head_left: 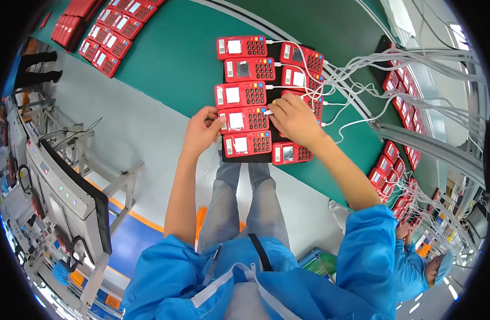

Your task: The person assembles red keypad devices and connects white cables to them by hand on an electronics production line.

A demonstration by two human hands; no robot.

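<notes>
A red payment terminal [260, 119] with a white screen and dark keys lies in a column of similar terminals on a black board [248, 159]. My left hand [201, 132] is at its left end, fingers bent, with the thumb on the terminal's edge. At the opposite end my right hand [297, 120] pinches a white cable plug [268, 112] against the terminal's side. Directly above lies another red terminal [241, 94] with a cable in its side; below sits one [247, 144] with no cable visible. My right hand partly hides the second column.
White cables [357, 69] run from the terminals to the upper right, past a metal rail [426, 141]. More red terminals [117, 44] stand in rows at the upper left of the green table [170, 69]. At the lower right a co-worker in blue [413, 272] reaches toward other terminals.
</notes>
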